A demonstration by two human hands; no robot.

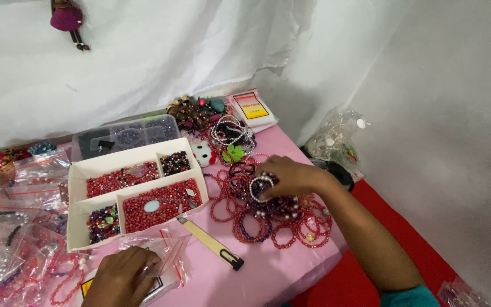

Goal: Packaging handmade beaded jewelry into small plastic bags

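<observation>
The right hand (291, 176) has its fingers closed on a white bead bracelet (258, 187) atop the bracelet pile (268, 219) on the pink worktop (268, 273); the left hand (121, 278) presses flat, fingers spread, on a clear plastic bag (166, 256); nothing looks bagged yet, most bracelets remain loose.

The scene is evenly and fairly brightly lit by soft, diffuse light with no single visible source; the white cloth backdrop (160, 51) reads pale grey rather than blown out; shadows are weak and soft-edged, a faint one under the right forearm on the pink surface (268, 273), a darker grey patch in the corner behind the plastic bags (336, 139); small glints sit on the red beads (160, 204) and on the clear packets at the left (18, 227); focus is moderate, fine bead detail smears slightly; the hands (121, 278) look a little soft; the wide lens bends lines near the edges
</observation>
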